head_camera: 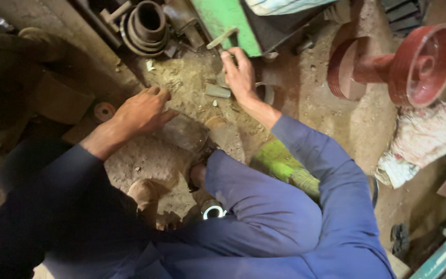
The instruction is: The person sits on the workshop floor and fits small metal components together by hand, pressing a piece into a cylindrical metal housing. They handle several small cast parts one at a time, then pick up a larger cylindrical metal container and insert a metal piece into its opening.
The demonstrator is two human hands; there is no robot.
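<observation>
A red pulley (414,67) with two wheels on a shaft lies on the dusty floor (367,129) at the right. A crumpled rag (419,142) sits just below it. Dark stacked rings (145,26) rest at the top, beside a green machine (223,20).

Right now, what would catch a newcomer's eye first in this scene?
Probably the big red pulley wheel lying at the upper right of the dirt floor, with a crumpled rag just below it. Next, the two bare hands mid-frame: the left hand rests on a dusty metal part, and the right hand reaches toward the green machine.
</observation>
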